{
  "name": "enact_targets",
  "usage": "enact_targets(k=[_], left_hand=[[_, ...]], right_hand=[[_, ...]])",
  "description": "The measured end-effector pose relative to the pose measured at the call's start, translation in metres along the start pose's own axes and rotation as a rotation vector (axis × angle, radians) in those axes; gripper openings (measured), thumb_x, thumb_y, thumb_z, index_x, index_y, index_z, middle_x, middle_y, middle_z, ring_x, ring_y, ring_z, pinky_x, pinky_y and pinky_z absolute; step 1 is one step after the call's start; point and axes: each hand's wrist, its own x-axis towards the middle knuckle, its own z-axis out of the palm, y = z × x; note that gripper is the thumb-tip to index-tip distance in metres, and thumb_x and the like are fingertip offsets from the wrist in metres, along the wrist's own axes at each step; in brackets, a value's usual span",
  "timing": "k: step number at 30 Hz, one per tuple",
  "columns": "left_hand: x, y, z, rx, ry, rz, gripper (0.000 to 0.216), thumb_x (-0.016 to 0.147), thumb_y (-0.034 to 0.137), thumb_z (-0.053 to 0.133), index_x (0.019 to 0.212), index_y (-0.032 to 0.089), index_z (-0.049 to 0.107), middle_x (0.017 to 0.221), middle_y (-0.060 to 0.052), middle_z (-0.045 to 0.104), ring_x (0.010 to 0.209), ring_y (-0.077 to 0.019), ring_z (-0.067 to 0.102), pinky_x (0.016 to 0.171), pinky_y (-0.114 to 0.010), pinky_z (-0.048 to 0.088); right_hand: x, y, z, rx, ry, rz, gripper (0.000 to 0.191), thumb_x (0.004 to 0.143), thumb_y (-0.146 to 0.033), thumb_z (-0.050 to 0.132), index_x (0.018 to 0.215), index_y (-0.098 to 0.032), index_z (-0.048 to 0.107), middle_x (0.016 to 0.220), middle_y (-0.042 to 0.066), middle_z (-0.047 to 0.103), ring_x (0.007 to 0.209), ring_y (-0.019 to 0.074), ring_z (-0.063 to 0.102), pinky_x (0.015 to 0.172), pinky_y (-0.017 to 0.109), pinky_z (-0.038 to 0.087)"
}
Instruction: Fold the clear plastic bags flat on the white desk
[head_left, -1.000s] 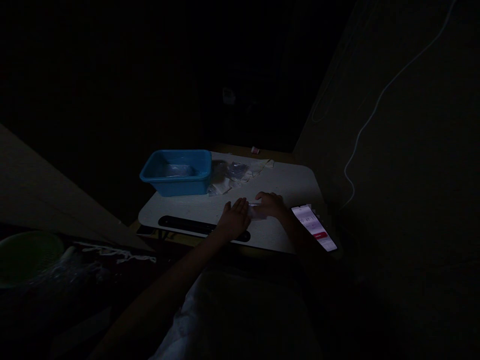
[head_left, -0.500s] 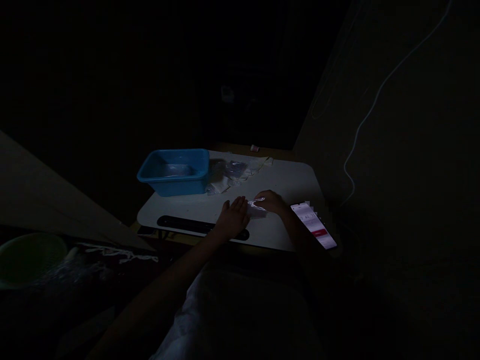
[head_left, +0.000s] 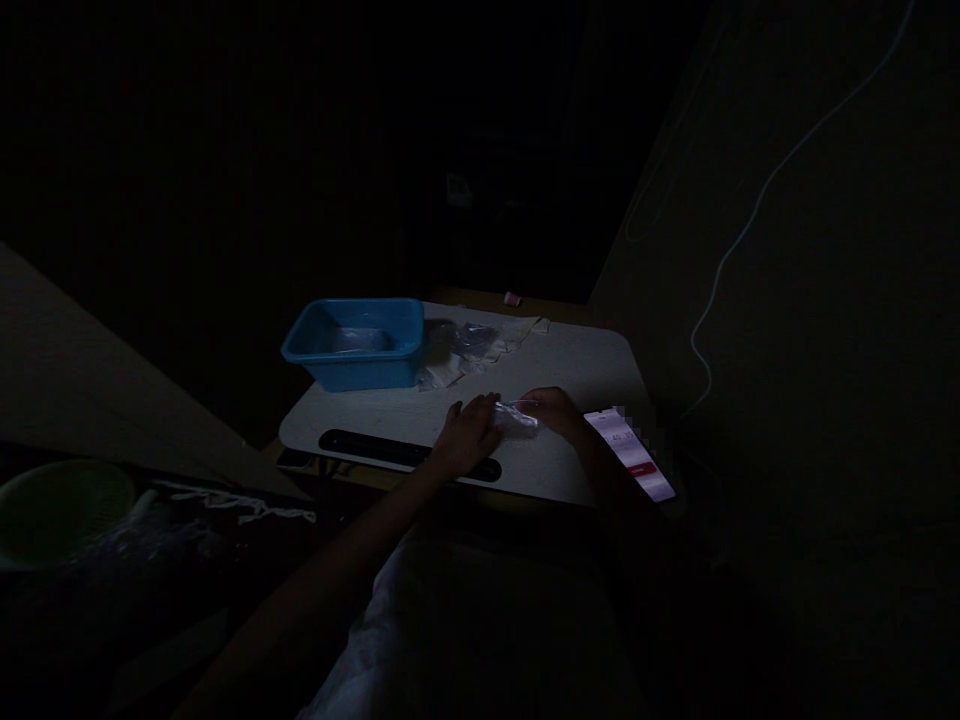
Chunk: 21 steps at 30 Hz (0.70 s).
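Observation:
A clear plastic bag [head_left: 516,421] lies on the white table [head_left: 577,350], catching the light between my hands. My left hand [head_left: 470,433] rests flat on the bag's left end, fingers stretched out. At the upper right of the bag, my right hand [head_left: 551,408] pinches its edge between closed fingers. Behind my hands, more crumpled clear plastic [head_left: 476,340] and pale folded pieces are spread over the tabletop. The blue basin [head_left: 352,372] stands at the table's back left with clear plastic inside. Dim light hides the finer detail.
A lit phone [head_left: 634,458] lies at the table's right edge, beside my right forearm. A black slot strip [head_left: 375,447] runs along the front edge. To the lower left is a green basket [head_left: 67,510]. A white cable [head_left: 739,245] hangs along the right wall.
The bag's right part lies lower and flatter, with its bright crease shifted. My right hand has moved slightly right; my left hand stays pressed on the bag. The whole view has shifted slightly.

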Motion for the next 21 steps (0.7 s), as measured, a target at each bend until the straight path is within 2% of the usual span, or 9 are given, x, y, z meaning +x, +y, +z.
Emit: enact_targets(k=[3, 5, 7, 10, 12, 16, 21], left_hand=[[0.006, -0.010, 0.001, -0.367, 0.099, -0.114, 0.043, 0.083, 0.030, 0.041, 0.123, 0.014, 0.045, 0.124, -0.012, 0.052, 0.111, -0.0207, 0.050, 0.096, -0.038, 0.034], [0.008, -0.015, 0.002, -0.601, 0.145, -0.173, 0.040, 0.080, 0.031, 0.046, 0.115, 0.013, 0.052, 0.114, -0.011, 0.059, 0.100, -0.0192, 0.056, 0.086, -0.031, 0.042], [0.009, -0.017, 0.003, -0.728, 0.149, -0.219, 0.034, 0.075, 0.031, 0.051, 0.102, 0.012, 0.059, 0.096, -0.009, 0.066, 0.085, -0.0174, 0.060, 0.073, -0.027, 0.046], [0.009, -0.017, 0.005, -0.748, 0.138, -0.287, 0.019, 0.068, 0.028, 0.053, 0.075, 0.013, 0.063, 0.065, -0.002, 0.063, 0.061, -0.0131, 0.057, 0.056, -0.022, 0.044], [0.009, -0.017, 0.005, -0.760, 0.164, -0.338, 0.015, 0.066, 0.026, 0.052, 0.063, 0.014, 0.060, 0.053, 0.002, 0.056, 0.050, -0.0103, 0.051, 0.048, -0.020, 0.039], [0.009, -0.015, 0.005, -0.837, 0.209, -0.399, 0.013, 0.062, 0.026, 0.051, 0.059, 0.015, 0.058, 0.047, 0.005, 0.049, 0.042, -0.0075, 0.043, 0.043, -0.019, 0.033], [0.009, -0.017, 0.006, -0.846, 0.304, -0.402, 0.015, 0.061, 0.028, 0.052, 0.064, 0.015, 0.059, 0.049, 0.004, 0.052, 0.044, -0.0083, 0.045, 0.044, -0.019, 0.035]], right_hand=[[-0.005, 0.000, 0.001, 0.085, 0.013, 0.012, 0.023, 0.065, -0.040, 0.061, 0.070, -0.019, 0.066, 0.063, -0.001, 0.063, 0.059, 0.0140, 0.057, 0.052, 0.023, 0.040], [-0.009, -0.003, 0.003, 0.149, 0.008, 0.014, 0.025, 0.065, -0.042, 0.061, 0.072, -0.019, 0.066, 0.063, -0.001, 0.062, 0.058, 0.0130, 0.056, 0.051, 0.022, 0.039], [-0.013, -0.009, 0.005, 0.200, 0.017, 0.019, 0.028, 0.065, -0.044, 0.061, 0.073, -0.018, 0.065, 0.063, -0.001, 0.062, 0.057, 0.0121, 0.055, 0.051, 0.022, 0.039], [-0.017, -0.018, 0.006, 0.255, 0.044, 0.034, 0.029, 0.063, -0.045, 0.063, 0.074, -0.018, 0.064, 0.065, 0.000, 0.062, 0.057, 0.0119, 0.055, 0.052, 0.022, 0.040], [-0.019, -0.022, 0.006, 0.289, 0.054, 0.043, 0.029, 0.063, -0.044, 0.063, 0.076, -0.018, 0.064, 0.068, 0.000, 0.063, 0.060, 0.0122, 0.056, 0.054, 0.022, 0.041], [-0.022, -0.027, 0.003, 0.300, 0.032, 0.100, 0.027, 0.061, -0.042, 0.064, 0.072, -0.017, 0.063, 0.064, 0.000, 0.062, 0.055, 0.0109, 0.054, 0.050, 0.021, 0.039], [-0.025, -0.028, 0.001, 0.220, 0.015, 0.137, 0.027, 0.062, -0.043, 0.059, 0.059, -0.017, 0.057, 0.048, -0.002, 0.055, 0.040, 0.0069, 0.042, 0.041, 0.020, 0.030]])
